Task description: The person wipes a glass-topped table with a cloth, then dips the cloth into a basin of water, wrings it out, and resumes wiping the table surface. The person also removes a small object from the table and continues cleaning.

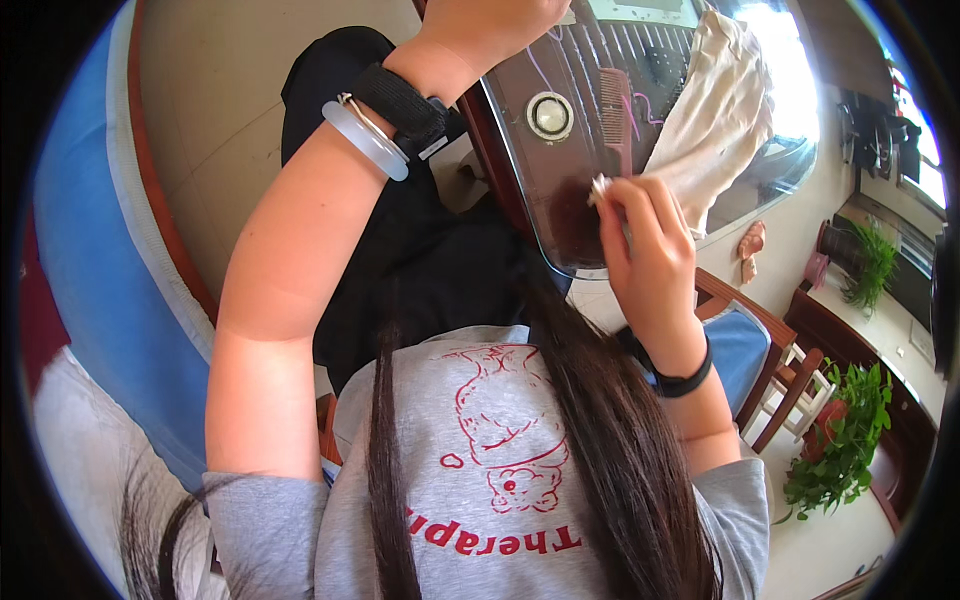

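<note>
My right hand (651, 236) pinches a small crumpled white piece, perhaps tissue (600, 189), between thumb and fingertips, over the near end of a glass-topped table (559, 202). Just beyond those fingers lies a pink comb (615, 109), with thin purple cord (645, 105) beside it. A small round container (550, 116) with a pale centre rests left of the comb. To the right, a wrinkled beige cloth (716, 124) drapes across the glass. My left hand (491, 26) reaches the picture's top edge, which cuts off its fingers; what it holds cannot be seen.
Small dark specks (667, 67) are scattered on the glass near the cloth. A blue-covered seat (97, 187) runs along the left. On the right are a wooden chair with a blue cushion (739, 345), sandals (751, 244) on the floor and a leafy potted plant (847, 435).
</note>
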`<action>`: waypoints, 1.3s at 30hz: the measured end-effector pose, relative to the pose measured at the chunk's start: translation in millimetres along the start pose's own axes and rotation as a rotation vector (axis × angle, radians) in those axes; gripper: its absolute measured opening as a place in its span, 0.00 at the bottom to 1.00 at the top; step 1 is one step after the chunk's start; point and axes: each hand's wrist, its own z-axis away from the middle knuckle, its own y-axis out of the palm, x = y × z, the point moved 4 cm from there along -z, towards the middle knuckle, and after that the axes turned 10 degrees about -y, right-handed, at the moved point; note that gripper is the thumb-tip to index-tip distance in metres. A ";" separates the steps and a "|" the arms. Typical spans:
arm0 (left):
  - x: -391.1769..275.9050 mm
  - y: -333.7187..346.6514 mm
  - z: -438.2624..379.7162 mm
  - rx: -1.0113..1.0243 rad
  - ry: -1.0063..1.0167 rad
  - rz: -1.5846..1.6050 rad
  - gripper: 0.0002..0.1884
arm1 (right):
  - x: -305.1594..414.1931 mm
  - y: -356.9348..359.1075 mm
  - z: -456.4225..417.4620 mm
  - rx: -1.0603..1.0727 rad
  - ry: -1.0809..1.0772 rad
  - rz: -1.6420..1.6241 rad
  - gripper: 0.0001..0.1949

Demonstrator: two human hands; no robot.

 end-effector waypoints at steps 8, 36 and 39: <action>9.9 14.5 11.1 0.008 -0.075 -0.026 0.15 | -23.9 -23.1 48.5 0.002 0.246 -0.115 0.07; 22.1 22.3 20.4 0.138 -0.083 -0.006 0.14 | -41.4 -8.0 -1.9 0.040 0.210 0.021 0.15; 29.7 19.6 14.4 0.146 -0.069 0.093 0.14 | -75.6 5.5 -62.9 0.002 0.042 0.037 0.14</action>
